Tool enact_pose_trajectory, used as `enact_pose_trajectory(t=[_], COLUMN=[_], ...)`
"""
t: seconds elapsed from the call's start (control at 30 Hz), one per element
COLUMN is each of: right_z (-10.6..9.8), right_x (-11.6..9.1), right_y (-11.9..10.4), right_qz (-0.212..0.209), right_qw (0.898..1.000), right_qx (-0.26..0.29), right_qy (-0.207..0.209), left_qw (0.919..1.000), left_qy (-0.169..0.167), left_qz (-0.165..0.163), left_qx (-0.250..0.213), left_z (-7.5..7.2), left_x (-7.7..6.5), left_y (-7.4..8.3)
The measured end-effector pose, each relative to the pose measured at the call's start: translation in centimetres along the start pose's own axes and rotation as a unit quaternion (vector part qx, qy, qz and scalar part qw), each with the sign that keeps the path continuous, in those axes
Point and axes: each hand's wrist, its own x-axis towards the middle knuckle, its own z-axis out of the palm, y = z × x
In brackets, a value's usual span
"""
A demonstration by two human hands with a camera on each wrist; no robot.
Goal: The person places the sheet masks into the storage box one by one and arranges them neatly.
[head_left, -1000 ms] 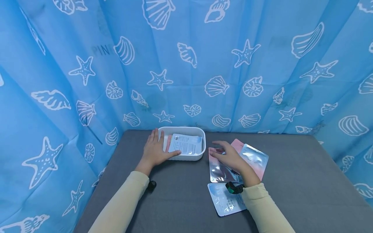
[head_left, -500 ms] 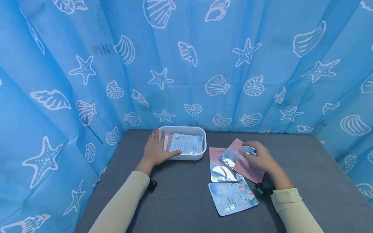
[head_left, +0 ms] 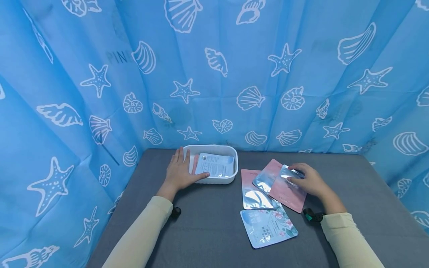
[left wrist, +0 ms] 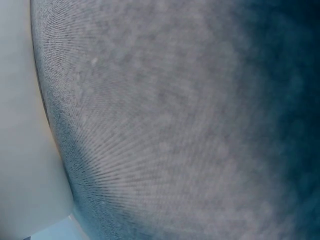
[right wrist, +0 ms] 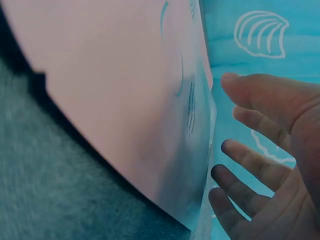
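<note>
My left hand (head_left: 179,172) rests on the left end of a white tray (head_left: 236,167), fingers straight and thumb along its front rim. Inside the tray lies a pale blue sheet mask packet (head_left: 216,165) with a pink one partly under it. Over the far right corner of a pink and silver sheet mask packet (head_left: 287,193) hovers my right hand (head_left: 310,181). In the right wrist view, that hand's fingers (right wrist: 257,162) are spread and loosely bent, apart from the pink packet (right wrist: 115,90). The left wrist view shows only the tray's wall (left wrist: 25,125) and grey cloth.
Left of that packet, two more pink and silver packets (head_left: 256,191) overlap it. A pale blue packet with flowers (head_left: 268,227) lies nearer, partly under them. Grey cloth (head_left: 201,230) covers the table, and a blue shell-print curtain (head_left: 214,93) hangs behind.
My right hand has moved right, from above the left pink packet to the right one, uncovering the packets beneath. The left hand and the tray stay put.
</note>
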Motion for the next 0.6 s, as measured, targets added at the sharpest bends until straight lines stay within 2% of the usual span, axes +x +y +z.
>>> enact_pose_trajectory(t=[0.3, 0.6], right_z=[0.01, 0.25], right_x=[0.12, -0.09], right_y=[0.68, 1.03], right_qz=[0.049, 0.053], right_qw=[0.998, 0.998], right_qx=[-0.012, -0.009], right_qy=[-0.044, -0.032], left_qw=[1.0, 1.0], left_qy=[-0.003, 0.0], left_qz=[0.0, 0.0], left_qx=[0.001, 0.003], left_z=[-0.17, -0.3], left_x=[0.0, -0.15], left_y=[0.19, 0.25])
